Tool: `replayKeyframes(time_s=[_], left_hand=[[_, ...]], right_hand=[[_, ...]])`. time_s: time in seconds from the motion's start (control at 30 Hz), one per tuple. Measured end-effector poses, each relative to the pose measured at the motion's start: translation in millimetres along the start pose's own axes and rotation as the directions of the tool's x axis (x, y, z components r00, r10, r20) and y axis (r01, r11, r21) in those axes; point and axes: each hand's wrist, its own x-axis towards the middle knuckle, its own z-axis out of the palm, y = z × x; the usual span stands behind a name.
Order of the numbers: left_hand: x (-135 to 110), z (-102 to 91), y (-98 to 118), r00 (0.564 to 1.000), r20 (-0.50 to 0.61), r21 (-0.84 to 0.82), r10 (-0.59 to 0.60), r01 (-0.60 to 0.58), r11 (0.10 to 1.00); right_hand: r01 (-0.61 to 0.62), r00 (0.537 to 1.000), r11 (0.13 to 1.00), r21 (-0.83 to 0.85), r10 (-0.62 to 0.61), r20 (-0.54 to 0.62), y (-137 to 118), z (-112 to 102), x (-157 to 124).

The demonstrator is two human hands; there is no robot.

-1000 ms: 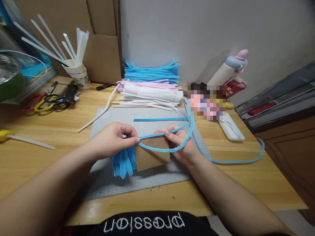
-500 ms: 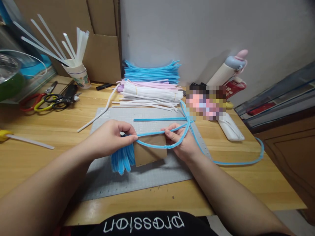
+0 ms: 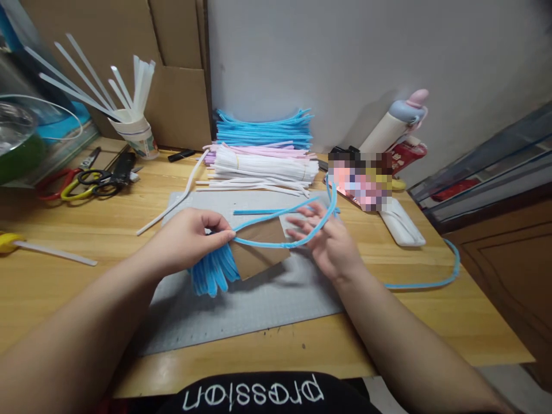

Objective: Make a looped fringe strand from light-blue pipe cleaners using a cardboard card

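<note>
My left hand (image 3: 202,233) pinches a piece of cardboard (image 3: 259,253) at its upper left, together with the blue pipe cleaner (image 3: 263,243) that loops out to the right. Many turns of blue pipe cleaner (image 3: 213,273) are wrapped around the cardboard's left part, below my left fingers. My right hand (image 3: 330,241) is open beside the loop, fingers spread and slightly blurred. The pipe cleaner passes in front of it, and I cannot tell whether it touches the fingers. A straight blue pipe cleaner (image 3: 252,212) lies on the grey cutting mat (image 3: 194,328) behind the cardboard.
Blue (image 3: 263,129) and white pipe cleaner bundles (image 3: 263,164) lie by the wall. Scissors (image 3: 92,178) and a paper cup of glue sticks (image 3: 138,135) stand left; a glue gun (image 3: 8,240) is nearer. A bottle (image 3: 388,129) and tissue pack (image 3: 401,221) are right.
My right hand has let go of the pipe cleaner, opened its fingers and shifted slightly right. The cardboard has tilted, its right side rising. My left hand keeps its pinch.
</note>
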Motion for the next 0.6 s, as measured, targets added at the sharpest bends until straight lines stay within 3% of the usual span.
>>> replayKeyframes(time_s=[0.03, 0.07, 0.1, 0.13, 0.17, 0.2, 0.23, 0.27, 0.3, 0.37, 0.43, 0.5, 0.6], left_hand=[[0.4, -1.2, -0.5, 1.000, -0.026, 0.013, -0.006, 0.007, 1.000], [0.7, -2.1, -1.0, 0.999, -0.047, 0.025, -0.009, 0.011, 1.000], [0.8, -2.7, -1.4, 0.998, -0.061, 0.039, -0.008, 0.010, 0.999], [0.8, -3.0, -1.6, 0.998, -0.070, 0.054, -0.004, 0.008, 0.999], [0.7, -2.9, -1.8, 0.997, -0.072, 0.067, 0.002, 0.003, 0.998], [0.5, -2.5, -1.8, 0.997, -0.071, 0.077, 0.008, -0.003, 0.997], [0.4, -2.0, -1.7, 0.998, -0.067, 0.082, 0.014, -0.008, 0.997], [0.3, -1.5, -1.5, 0.998, -0.064, 0.082, 0.021, -0.016, 0.996], [0.3, -1.1, -1.3, 0.998, -0.062, 0.078, 0.028, -0.023, 0.997], [0.5, -0.9, -1.3, 0.997, -0.060, 0.065, 0.042, -0.038, 0.997], [1.0, -1.9, -2.3, 0.997, -0.063, 0.045, 0.041, -0.038, 0.998], [1.7, -3.7, -4.5, 0.997, -0.078, 0.017, 0.026, -0.025, 1.000], [3.2, -7.2, -9.0, 0.992, -0.127, -0.013, 0.015, -0.017, 1.000]], right_hand=[[0.132, 0.980, 0.991, -0.008, -0.132, -0.150, -3.9, -3.3, 1.2], [0.300, 0.906, 0.950, -0.085, -0.311, -0.286, -7.7, -6.0, 1.0], [0.464, 0.782, 0.856, -0.230, -0.517, -0.348, -11.4, -7.5, -0.9], [0.588, 0.644, 0.699, -0.406, -0.709, -0.288, -14.6, -7.3, -4.5], [0.662, 0.546, 0.504, -0.556, -0.832, -0.104, -17.2, -5.0, -9.5], [0.699, 0.514, 0.301, -0.649, -0.842, 0.163, -18.7, -0.9, -15.3], [0.725, 0.529, 0.112, -0.680, -0.723, 0.445, -18.9, 4.8, -20.9], [0.759, 0.521, -0.049, -0.650, -0.554, 0.650, -17.6, 11.3, -25.8], [0.772, 0.517, -0.147, -0.618, -0.419, 0.746, -15.0, 18.0, -29.4], [0.764, 0.553, -0.238, -0.600, -0.238, 0.798, -7.4, 29.3, -32.3], [0.747, 0.599, -0.253, -0.615, -0.148, 0.787, -0.1, 35.7, -32.2], [0.738, 0.642, -0.200, -0.644, -0.084, 0.762, 3.4, 38.1, -33.7], [0.672, 0.740, 0.032, -0.740, 0.014, 0.672, 2.5, 39.2, -43.2]])
